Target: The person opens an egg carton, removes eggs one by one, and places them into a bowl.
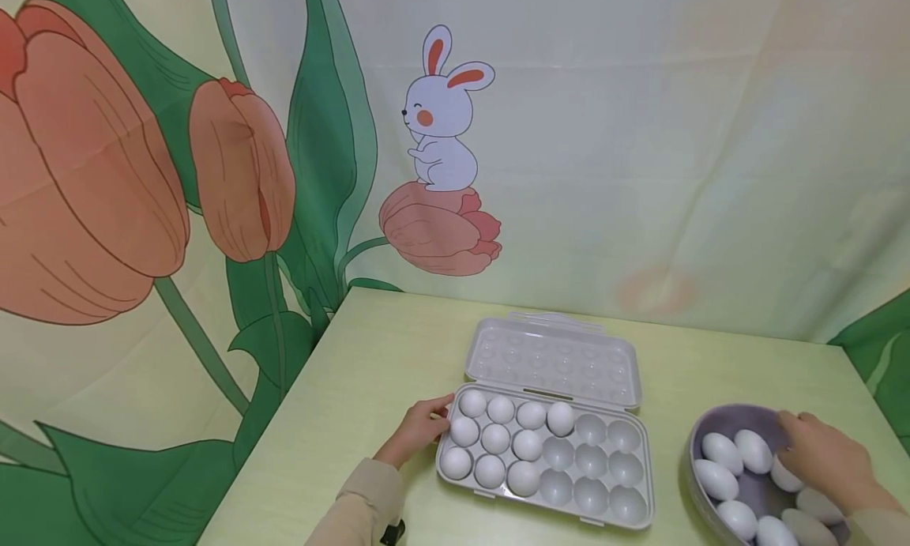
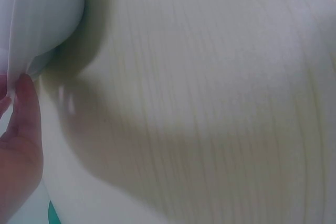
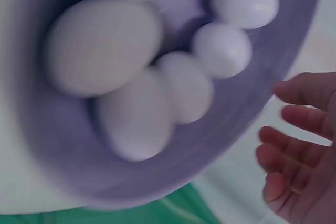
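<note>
Backdrop [image 1: 604, 159] is a printed sheet, tulips [image 1: 92, 159] and a rabbit [image 1: 448, 135], hung behind a pale wood-grain table [image 1: 384, 356]. Tray [image 1: 591, 461] sits mid-table, lid [image 1: 554, 360] folded back behind it. Ten eggs [image 1: 495, 438] seated, eight cups bare, all toward the right end. Bowl [image 1: 735, 416] stands apart, off the tray's right end, several more eggs inside.

Left hand [image 1: 422, 427] has the tray's left rim pinched between thumb and fingers. Right hand [image 1: 828, 459] is at the bowl's far-right rim, fingers spread and loosely bent, nothing in them.

Looks like loading in progress, my read. To do it well: one egg per trip, pads round the sides, light squeeze. Smooth shells probably slip or knock neighbours, so lift straight up before crossing. Fill cups next to the filled ones first, lower until seated, then let go. Keep the left pinch so the tray doesn't skate. Fourth egg in the back row seems tipped differently; maybe reseat.

Markings: no brand, label or writing I can read anywhere.
</note>
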Tool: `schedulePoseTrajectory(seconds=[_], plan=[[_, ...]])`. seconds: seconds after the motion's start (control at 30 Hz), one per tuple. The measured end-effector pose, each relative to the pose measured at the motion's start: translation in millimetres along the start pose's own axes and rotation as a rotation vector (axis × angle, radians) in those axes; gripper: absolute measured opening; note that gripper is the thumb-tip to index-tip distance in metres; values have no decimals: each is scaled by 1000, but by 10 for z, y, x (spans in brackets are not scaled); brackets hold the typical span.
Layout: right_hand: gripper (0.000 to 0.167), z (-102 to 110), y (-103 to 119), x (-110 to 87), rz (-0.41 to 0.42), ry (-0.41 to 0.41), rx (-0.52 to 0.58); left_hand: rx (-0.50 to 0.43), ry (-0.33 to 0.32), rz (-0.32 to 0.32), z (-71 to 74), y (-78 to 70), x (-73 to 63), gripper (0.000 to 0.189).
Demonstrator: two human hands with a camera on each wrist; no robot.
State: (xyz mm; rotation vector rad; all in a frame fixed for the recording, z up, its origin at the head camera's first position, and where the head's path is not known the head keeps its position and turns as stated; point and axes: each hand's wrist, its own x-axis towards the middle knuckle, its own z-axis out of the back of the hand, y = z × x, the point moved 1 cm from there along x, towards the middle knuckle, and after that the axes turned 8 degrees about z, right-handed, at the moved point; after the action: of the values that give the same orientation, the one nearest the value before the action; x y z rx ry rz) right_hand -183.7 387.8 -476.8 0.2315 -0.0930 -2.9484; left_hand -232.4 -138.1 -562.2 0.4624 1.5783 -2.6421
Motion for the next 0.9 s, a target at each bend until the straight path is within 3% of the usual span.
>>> schedulePoseTrajectory(seconds=[0.13,0.33,0.67,0.9], plan=[[39,145,307,116,91,-123,64,-3,-1,2,-8,4,-2,54],[36,161,801,350,197,-153,213,-12,-2,8,1,6,-6,54],[35,-66,1530,737,410,-160,423,-31,14,-24,13,-8,-24,54],[42,-340,1858,890,434,-148,457,-3,11,-27,9,1,-15,54]])
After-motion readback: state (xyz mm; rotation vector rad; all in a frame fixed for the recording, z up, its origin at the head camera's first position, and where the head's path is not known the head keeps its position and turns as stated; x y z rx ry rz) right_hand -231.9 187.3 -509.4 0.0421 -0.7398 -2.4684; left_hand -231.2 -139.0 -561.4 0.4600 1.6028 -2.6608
